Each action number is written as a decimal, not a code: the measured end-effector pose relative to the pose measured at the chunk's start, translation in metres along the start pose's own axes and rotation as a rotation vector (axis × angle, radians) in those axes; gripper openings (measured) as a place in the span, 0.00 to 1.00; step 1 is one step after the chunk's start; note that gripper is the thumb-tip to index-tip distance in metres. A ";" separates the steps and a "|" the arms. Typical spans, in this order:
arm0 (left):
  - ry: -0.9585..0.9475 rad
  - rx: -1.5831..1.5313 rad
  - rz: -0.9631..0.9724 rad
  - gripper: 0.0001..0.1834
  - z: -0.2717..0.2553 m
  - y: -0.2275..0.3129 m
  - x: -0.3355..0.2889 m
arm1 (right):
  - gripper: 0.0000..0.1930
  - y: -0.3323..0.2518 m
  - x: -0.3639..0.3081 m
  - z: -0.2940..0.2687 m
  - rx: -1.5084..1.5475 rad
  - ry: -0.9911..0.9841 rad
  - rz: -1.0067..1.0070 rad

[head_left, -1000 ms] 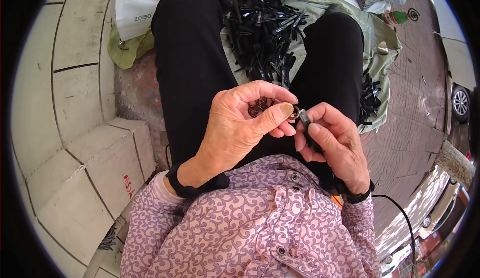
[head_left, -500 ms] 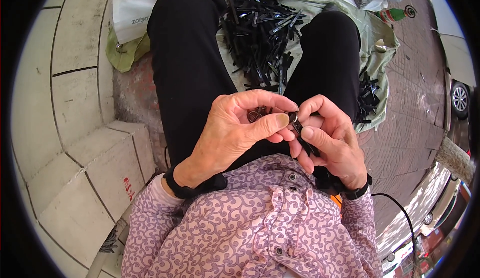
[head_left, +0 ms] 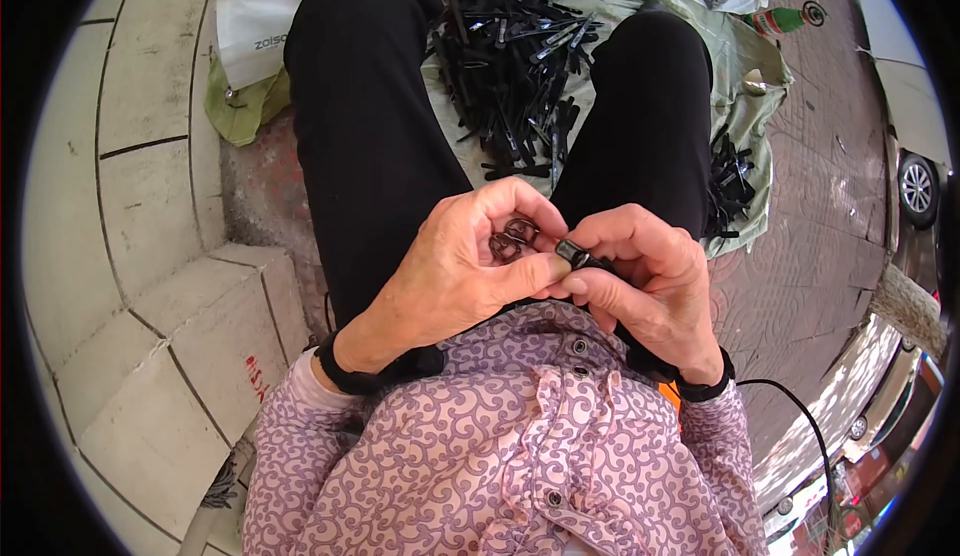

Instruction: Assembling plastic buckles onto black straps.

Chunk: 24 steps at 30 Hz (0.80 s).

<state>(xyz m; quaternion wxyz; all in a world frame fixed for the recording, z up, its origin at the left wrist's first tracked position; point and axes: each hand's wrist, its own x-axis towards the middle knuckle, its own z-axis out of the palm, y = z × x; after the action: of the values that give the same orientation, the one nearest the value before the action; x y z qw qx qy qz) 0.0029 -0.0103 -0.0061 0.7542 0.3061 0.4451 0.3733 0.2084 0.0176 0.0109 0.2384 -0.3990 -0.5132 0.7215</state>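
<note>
Above my lap, both hands meet at a small black piece (head_left: 572, 253) with a shiny dark end, which looks like a short strap end. My left hand (head_left: 440, 266) is closed, its thumb and fingertips on the left side of that piece. Several dark metal rings (head_left: 508, 241) rest inside the curled fingers of the same hand. My right hand (head_left: 655, 281) pinches the piece from the other side, and its fingers hide the rest of it. Beyond my hands, between my legs, lies a heap of black strips (head_left: 505, 76) on a pale green sheet.
A smaller bunch of black strips (head_left: 732, 181) lies beside my right leg on the green sheet (head_left: 765, 121). A green bottle (head_left: 780, 21) stands out at the far right. At left are a white bag (head_left: 262, 31) and a tiled step (head_left: 200, 296). A black cable (head_left: 800, 411) runs by my right arm.
My hands have drawn closer together, and the black piece has turned so its shiny end faces up. The rings in my left hand show more clearly. The view has shifted slightly.
</note>
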 end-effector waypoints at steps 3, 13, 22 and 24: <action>-0.015 0.226 0.066 0.09 -0.006 0.004 -0.007 | 0.09 -0.005 -0.001 0.002 -0.201 -0.004 -0.102; -0.124 0.379 0.092 0.11 0.002 0.003 -0.027 | 0.11 -0.003 -0.022 0.013 -0.599 -0.039 -0.302; -0.196 0.349 0.013 0.13 0.005 -0.003 -0.033 | 0.13 0.001 -0.032 0.017 -0.513 -0.055 -0.294; -0.249 0.350 0.101 0.14 0.006 -0.008 -0.034 | 0.13 0.003 -0.032 0.022 -0.471 -0.047 -0.339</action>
<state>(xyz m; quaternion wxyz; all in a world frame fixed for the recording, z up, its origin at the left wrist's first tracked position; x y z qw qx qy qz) -0.0007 -0.0436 0.0055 0.7190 0.4979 0.3909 0.2868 0.2088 -0.0201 0.0221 0.2445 -0.3350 -0.7313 0.5415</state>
